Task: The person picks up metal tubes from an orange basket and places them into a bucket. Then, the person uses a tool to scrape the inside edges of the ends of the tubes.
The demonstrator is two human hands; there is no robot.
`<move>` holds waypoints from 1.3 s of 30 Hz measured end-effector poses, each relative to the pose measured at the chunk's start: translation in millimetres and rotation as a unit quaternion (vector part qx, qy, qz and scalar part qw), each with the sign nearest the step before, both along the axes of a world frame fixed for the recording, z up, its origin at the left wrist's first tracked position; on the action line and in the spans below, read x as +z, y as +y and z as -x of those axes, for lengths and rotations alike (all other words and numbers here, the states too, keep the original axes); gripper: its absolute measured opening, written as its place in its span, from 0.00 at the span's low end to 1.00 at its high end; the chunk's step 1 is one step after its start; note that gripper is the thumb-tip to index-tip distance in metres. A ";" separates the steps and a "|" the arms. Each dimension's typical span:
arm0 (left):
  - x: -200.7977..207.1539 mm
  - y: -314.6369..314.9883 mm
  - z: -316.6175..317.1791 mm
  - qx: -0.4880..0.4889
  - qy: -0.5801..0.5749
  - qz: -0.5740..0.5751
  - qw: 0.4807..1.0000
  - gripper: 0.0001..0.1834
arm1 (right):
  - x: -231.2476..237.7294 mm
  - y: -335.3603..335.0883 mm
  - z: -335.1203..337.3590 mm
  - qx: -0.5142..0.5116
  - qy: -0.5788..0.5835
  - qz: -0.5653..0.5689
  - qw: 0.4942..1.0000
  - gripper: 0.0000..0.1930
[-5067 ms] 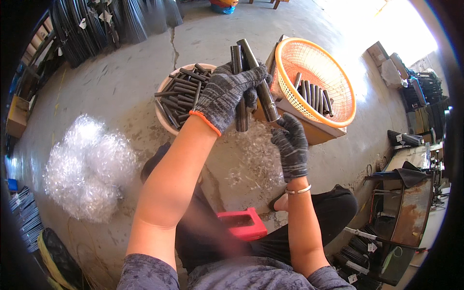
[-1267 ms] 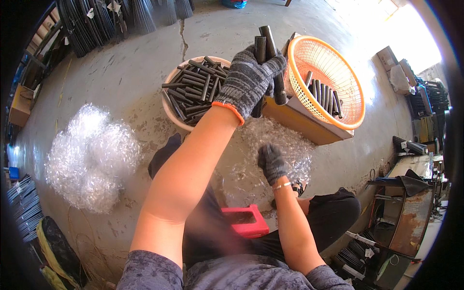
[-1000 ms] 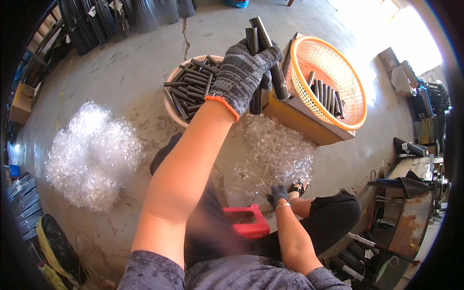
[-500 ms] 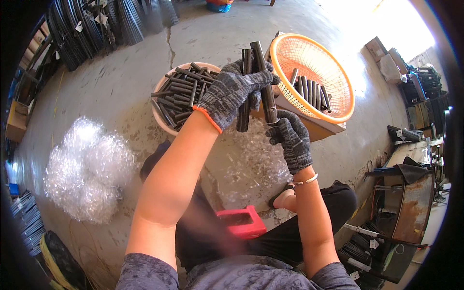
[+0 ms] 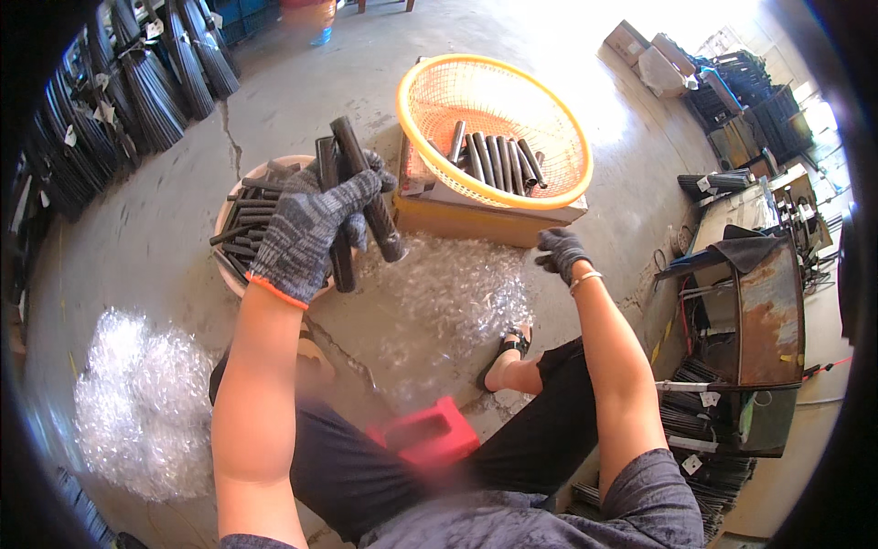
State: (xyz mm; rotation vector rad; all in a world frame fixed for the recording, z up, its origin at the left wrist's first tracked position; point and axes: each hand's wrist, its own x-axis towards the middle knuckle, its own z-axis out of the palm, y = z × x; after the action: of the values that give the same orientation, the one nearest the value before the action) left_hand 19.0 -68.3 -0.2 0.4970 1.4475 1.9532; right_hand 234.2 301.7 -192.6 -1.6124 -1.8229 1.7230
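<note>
The left hand is clamped on black tubes, seemingly a holding step next needing steadiness; whether the right hand grips, I cannot tell.

The left grip holds two dark tubes.

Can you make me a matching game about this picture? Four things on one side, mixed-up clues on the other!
Things:
1. left hand
2. right hand
3. orange basket
4. red stool

Clues:
A. seen between the person's legs
B. gloved, with no tube showing in it
C. sitting on a cardboard box
D. gripping two black tubes

Pairs: 1-D, 2-B, 3-C, 4-A
</note>
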 end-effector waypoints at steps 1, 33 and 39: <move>-1.7 1.6 0.3 0.002 -0.002 0.000 1.000 0.10 | 9.3 9.6 -5.2 -0.027 0.008 -0.007 1.000 0.17; -23.0 39.3 0.0 -0.051 -0.014 0.137 0.989 0.16 | -69.3 100.1 44.0 0.119 -0.060 -0.614 0.778 0.19; -20.0 37.4 -4.1 -0.061 -0.001 0.127 0.990 0.15 | -43.5 97.5 37.4 0.204 -0.270 -0.493 0.802 0.19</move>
State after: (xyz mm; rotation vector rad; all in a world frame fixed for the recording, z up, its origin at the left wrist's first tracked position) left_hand 23.0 -30.9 -20.2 0.4569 1.5982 1.6452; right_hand 196.8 399.2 -236.1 -1.2921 -2.7554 0.0973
